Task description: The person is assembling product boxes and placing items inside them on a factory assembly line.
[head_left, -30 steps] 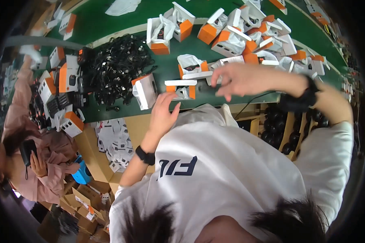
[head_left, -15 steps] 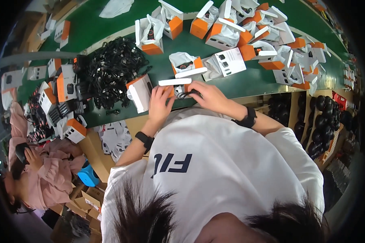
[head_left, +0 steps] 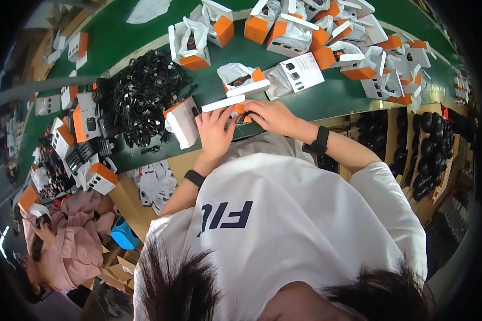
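My left hand [head_left: 214, 131] grips a small orange and white box [head_left: 223, 103] at the table's near edge, its white flap standing open on the far side. Pinched in the fingers of my right hand [head_left: 273, 115] is a coiled black cable [head_left: 243, 116], held at the box opening. Part of the box is hidden behind my fingers. Just beyond it lies another open box [head_left: 256, 88] with a white bag and a dark device inside. A closed white box [head_left: 183, 125] stands left of my left hand.
A big heap of black cables [head_left: 147, 93] lies to the left. Several open orange and white boxes [head_left: 257, 29] crowd the back and right of the green table [head_left: 209, 83]. A box lies tilted [head_left: 305, 75] beyond my right hand. At far left sits a co-worker in pink [head_left: 72, 235].
My right hand has brought the cable slightly left, closer to the box. The box's flap has tilted a little. The co-worker at left now has an orange and white box near the hands.
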{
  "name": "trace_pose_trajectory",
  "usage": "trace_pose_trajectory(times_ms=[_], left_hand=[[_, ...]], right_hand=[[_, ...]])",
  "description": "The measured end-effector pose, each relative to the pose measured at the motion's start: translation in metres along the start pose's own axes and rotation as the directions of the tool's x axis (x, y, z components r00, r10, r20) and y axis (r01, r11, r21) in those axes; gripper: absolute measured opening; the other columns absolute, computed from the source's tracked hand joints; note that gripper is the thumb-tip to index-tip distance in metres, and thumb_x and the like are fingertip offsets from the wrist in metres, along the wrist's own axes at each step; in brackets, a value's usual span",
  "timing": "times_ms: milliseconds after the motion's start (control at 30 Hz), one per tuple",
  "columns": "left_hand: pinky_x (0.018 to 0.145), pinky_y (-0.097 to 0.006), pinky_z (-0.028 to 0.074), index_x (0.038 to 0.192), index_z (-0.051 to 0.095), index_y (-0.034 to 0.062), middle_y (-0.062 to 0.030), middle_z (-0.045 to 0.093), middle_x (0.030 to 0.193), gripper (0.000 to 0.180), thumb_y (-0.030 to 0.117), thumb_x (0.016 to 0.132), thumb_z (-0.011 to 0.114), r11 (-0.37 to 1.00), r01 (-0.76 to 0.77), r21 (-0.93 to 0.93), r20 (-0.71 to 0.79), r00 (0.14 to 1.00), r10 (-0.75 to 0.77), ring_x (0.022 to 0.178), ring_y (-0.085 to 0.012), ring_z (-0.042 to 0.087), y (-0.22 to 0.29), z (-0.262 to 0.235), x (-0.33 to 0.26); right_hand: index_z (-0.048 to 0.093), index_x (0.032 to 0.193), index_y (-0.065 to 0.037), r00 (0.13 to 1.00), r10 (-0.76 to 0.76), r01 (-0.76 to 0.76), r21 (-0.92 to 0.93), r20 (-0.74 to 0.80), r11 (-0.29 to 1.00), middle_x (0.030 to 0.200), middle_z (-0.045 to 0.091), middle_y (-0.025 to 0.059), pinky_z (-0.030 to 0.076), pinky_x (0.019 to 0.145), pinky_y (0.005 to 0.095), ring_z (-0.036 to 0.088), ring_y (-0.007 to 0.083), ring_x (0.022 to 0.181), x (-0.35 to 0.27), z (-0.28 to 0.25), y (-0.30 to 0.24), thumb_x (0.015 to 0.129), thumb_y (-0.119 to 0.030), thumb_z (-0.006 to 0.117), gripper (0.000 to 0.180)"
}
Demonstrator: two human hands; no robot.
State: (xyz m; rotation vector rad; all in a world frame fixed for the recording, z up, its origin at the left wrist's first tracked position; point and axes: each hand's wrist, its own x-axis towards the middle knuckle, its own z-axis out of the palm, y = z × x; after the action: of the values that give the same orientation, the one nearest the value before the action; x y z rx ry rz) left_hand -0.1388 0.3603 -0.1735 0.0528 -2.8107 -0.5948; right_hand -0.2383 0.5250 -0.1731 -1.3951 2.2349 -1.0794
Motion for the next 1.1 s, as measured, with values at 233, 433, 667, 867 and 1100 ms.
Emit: trace_pose_trajectory(times_ms=[233,433,667,867,1100], left_hand=[[0.071,-0.031,0.035,0.087,0.064,0.0077,-0.0012,0.059,0.085,0.015,0.012,0.073,0.061,0.954,0.062,-0.294,-0.028,0.997,-0.073,0.078,-0.0209,0.047,-0.008,0.006,-0.001],[0.069,-0.031,0.035,0.080,0.065,0.0065,-0.0004,0.059,0.082,0.010,0.009,0.071,0.062,0.891,0.108,-0.440,0.022,0.994,-0.110,0.077,-0.0196,0.048,-0.016,0.009,-0.002],[0.065,-0.029,0.033,0.076,0.065,0.0080,0.0006,0.060,0.082,0.012,0.007,0.065,0.066,0.993,-0.005,-0.115,-0.064,0.998,-0.003,0.073,-0.0182,0.049,-0.006,0.014,-0.001],[0.066,-0.031,0.032,0.077,0.063,0.0096,0.0021,0.059,0.084,0.010,0.009,0.067,0.063,0.995,-0.038,-0.093,-0.040,0.999,0.034,0.077,-0.0155,0.050,-0.005,0.007,-0.005],[0.072,-0.034,0.033,0.084,0.064,0.0102,-0.0001,0.057,0.095,0.016,0.009,0.069,0.062,0.992,-0.051,-0.116,0.074,0.995,0.060,0.085,-0.0196,0.047,-0.012,0.012,-0.014]], right_hand=[[0.041,0.096,-0.004,0.964,0.261,-0.267,0.257,0.059,0.929,0.086,0.058,0.0152,0.043,0.063,0.0361,0.056,0.0335,0.077,0.017,0.002,0.003,0.086,-0.014,0.046,0.015],[0.039,0.093,-0.002,0.953,0.286,-0.295,0.520,0.101,0.802,0.087,0.055,0.0097,0.041,0.070,0.0303,0.055,0.0202,0.080,0.017,0.010,0.019,0.086,-0.008,0.044,0.011],[0.042,0.101,-0.002,0.963,0.264,-0.259,0.486,0.060,0.835,0.091,0.055,0.0098,0.042,0.074,0.0298,0.056,0.0199,0.083,0.005,0.011,0.000,0.086,-0.008,0.043,0.016],[0.044,0.108,-0.005,0.976,0.217,-0.210,0.366,0.022,0.907,0.099,0.056,0.0139,0.044,0.076,0.0337,0.055,0.0303,0.089,-0.001,0.022,0.003,0.085,-0.009,0.047,0.024],[0.047,0.106,-0.003,0.985,0.159,-0.170,0.330,0.062,0.929,0.102,0.055,0.0118,0.044,0.077,0.0340,0.053,0.0302,0.092,0.001,0.019,-0.004,0.082,-0.005,0.048,0.024]])
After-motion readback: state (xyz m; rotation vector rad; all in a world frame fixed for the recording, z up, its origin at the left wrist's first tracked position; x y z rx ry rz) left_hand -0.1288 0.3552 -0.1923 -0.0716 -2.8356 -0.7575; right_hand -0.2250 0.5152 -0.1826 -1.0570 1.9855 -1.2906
